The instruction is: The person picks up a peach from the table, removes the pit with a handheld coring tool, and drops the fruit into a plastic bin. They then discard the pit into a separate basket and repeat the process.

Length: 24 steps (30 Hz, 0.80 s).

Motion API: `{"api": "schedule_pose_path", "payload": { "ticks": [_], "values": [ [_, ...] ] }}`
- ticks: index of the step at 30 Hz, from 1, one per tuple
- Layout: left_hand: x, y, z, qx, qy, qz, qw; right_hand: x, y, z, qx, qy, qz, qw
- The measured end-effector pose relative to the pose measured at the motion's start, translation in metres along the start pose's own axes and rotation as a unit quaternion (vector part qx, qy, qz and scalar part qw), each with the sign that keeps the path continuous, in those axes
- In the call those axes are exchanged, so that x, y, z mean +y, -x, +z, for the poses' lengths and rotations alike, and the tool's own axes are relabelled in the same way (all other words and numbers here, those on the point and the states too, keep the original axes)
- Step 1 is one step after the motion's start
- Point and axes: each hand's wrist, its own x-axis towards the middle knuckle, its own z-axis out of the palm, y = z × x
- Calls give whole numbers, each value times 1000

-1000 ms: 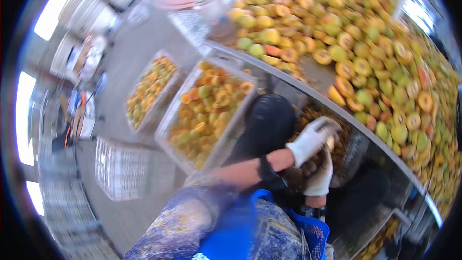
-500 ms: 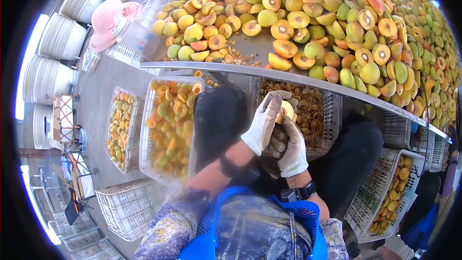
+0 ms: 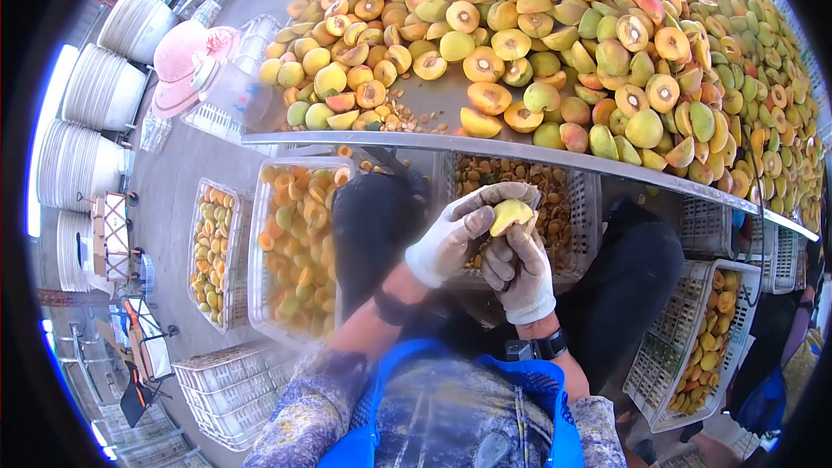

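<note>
A yellow fruit half (image 3: 511,216) is held between my two gloved hands, over a crate of pits and scraps (image 3: 587,217). My left hand (image 3: 455,234) has its fingers and thumb closed on the fruit from the left. From the right, my right hand (image 3: 523,270) grips the same piece, its fingers bent around the lower side. Something small and dark shows at the fingertips above the fruit, too small to make out. Beyond the hands, a metal table edge (image 3: 520,154) runs below a large heap of halved fruit (image 3: 555,43).
At the left are a white crate of fruit halves (image 3: 299,238) and a narrower crate (image 3: 212,251). Another fruit crate (image 3: 706,347) stands at the right. A pink hat (image 3: 186,61) lies beyond the table's left end. Dark-trousered legs flank the hands.
Both hands have turned the fruit, so its cut face no longer faces up and its curved yellow side shows. The left hand has rotated over the top. The view has shifted slightly.
</note>
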Motion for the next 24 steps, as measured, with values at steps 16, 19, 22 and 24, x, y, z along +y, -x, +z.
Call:
{"api": "schedule_pose_path", "payload": {
  "ticks": [16, 19, 22, 24],
  "values": [
    [6, -7, -3, 80, -257, -80, 960, -6, -12, -4, 105, 202, -71, 971],
    [-15, -5, -19, 153, -152, -75, 974, -5, -16, -4, 124, 220, -69, 965],
    [-10, -9, -13, 218, -80, -7, 973, -2, -19, -10, 154, 210, -91, 961],
    [-3, -11, -4, 262, -23, -10, 965, 2, -14, -11, 119, 290, -129, 941]
  ]
}}
